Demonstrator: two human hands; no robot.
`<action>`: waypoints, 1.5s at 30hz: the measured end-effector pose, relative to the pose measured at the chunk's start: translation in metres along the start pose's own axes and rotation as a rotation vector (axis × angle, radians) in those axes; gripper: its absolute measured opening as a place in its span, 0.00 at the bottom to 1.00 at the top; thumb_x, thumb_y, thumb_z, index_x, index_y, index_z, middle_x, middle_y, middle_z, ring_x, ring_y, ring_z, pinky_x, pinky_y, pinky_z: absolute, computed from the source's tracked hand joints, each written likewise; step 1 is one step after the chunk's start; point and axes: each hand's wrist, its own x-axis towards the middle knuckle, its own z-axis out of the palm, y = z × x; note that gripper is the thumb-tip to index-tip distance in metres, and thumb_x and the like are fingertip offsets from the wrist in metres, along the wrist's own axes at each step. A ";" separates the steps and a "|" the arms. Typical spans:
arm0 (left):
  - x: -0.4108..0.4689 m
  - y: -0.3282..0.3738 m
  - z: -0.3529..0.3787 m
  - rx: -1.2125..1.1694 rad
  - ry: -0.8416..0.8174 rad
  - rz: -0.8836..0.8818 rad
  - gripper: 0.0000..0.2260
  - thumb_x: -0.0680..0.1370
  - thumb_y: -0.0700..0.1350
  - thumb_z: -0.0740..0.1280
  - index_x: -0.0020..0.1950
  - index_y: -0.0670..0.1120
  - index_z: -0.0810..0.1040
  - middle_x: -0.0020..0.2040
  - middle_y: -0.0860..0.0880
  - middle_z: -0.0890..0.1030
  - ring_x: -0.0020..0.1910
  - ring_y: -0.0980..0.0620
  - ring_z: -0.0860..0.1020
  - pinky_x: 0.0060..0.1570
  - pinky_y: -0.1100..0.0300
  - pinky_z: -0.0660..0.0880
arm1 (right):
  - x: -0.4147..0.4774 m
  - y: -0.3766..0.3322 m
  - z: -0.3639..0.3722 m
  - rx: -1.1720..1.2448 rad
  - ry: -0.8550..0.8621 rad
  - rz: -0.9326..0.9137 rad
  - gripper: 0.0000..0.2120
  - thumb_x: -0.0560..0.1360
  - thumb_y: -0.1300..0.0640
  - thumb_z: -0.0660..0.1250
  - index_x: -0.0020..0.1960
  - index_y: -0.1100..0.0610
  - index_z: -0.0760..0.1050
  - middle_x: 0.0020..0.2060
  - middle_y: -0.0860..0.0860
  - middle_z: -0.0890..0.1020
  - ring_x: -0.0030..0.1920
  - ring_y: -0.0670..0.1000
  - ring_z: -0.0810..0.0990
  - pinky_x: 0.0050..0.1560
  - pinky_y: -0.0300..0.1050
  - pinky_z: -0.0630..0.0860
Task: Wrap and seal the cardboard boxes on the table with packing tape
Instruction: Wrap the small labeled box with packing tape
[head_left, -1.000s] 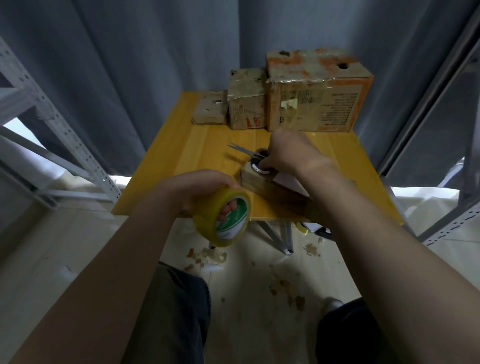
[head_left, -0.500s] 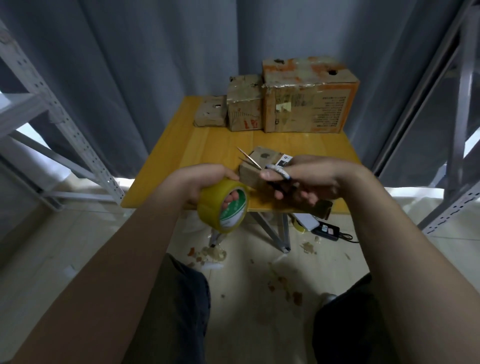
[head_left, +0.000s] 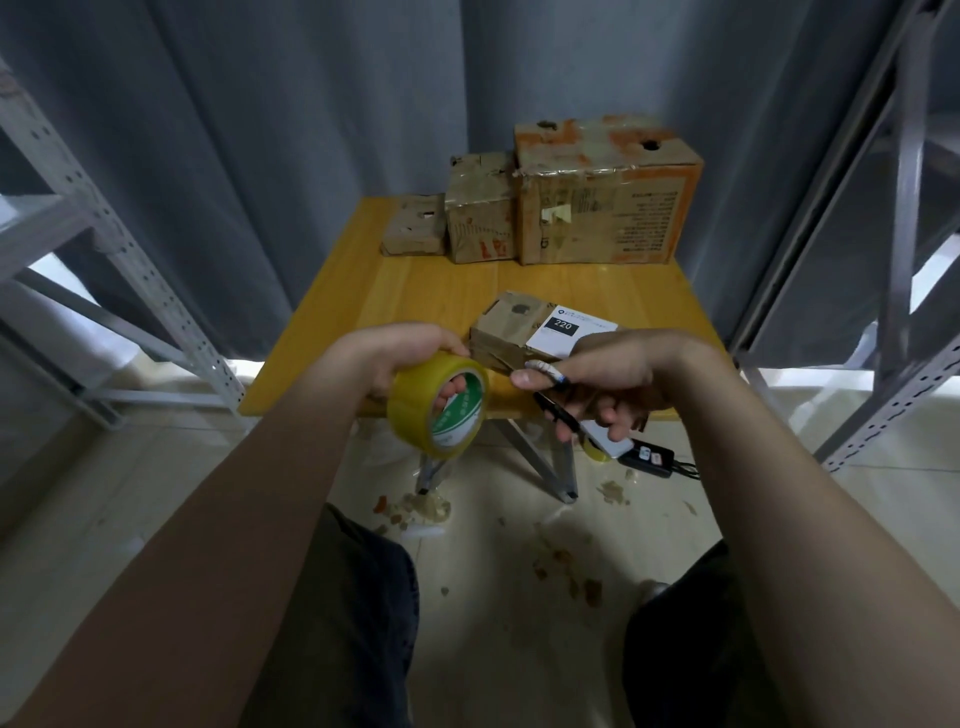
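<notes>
My left hand (head_left: 400, 353) grips a yellow roll of packing tape (head_left: 415, 415) with fingers through its core, just off the front edge of the wooden table (head_left: 415, 291). To its right, my right hand (head_left: 618, 369) holds black-handled scissors (head_left: 560, 418), thumb through one ring; the blades are mostly hidden. Right behind both hands a small cardboard box (head_left: 511, 325) with a white "220" label lies on the table near the front edge. Neither hand touches it.
Three cardboard boxes stand in a row at the table's back: a large orange-printed one (head_left: 602, 208), a medium one (head_left: 480, 213), a small flat one (head_left: 414, 226). Grey curtains hang behind. Metal shelving flanks both sides. A black power adapter (head_left: 649, 457) and scraps lie on the floor.
My right hand lifted the scissors off the small box and drew them back to the table's front edge. The label on the box is now uncovered. My left hand kept the tape roll.
</notes>
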 end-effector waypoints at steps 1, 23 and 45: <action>0.000 0.000 0.000 0.004 0.001 -0.005 0.12 0.84 0.47 0.64 0.54 0.39 0.81 0.33 0.44 0.81 0.25 0.51 0.79 0.27 0.59 0.78 | 0.004 -0.001 0.000 0.017 -0.005 -0.014 0.33 0.69 0.30 0.72 0.53 0.61 0.80 0.47 0.58 0.87 0.22 0.44 0.69 0.25 0.39 0.76; -0.012 0.004 0.003 0.054 0.067 -0.066 0.16 0.84 0.47 0.63 0.47 0.37 0.83 0.32 0.45 0.82 0.25 0.52 0.79 0.26 0.61 0.78 | 0.038 0.006 -0.008 0.146 0.091 -0.155 0.27 0.58 0.38 0.81 0.43 0.59 0.81 0.30 0.52 0.81 0.22 0.43 0.68 0.28 0.37 0.78; -0.023 -0.002 0.013 0.267 0.043 -0.060 0.19 0.85 0.48 0.63 0.65 0.34 0.81 0.41 0.41 0.84 0.33 0.47 0.81 0.37 0.55 0.80 | 0.044 0.005 -0.026 -0.189 0.021 0.026 0.12 0.71 0.49 0.81 0.36 0.56 0.85 0.35 0.53 0.84 0.31 0.48 0.82 0.33 0.40 0.80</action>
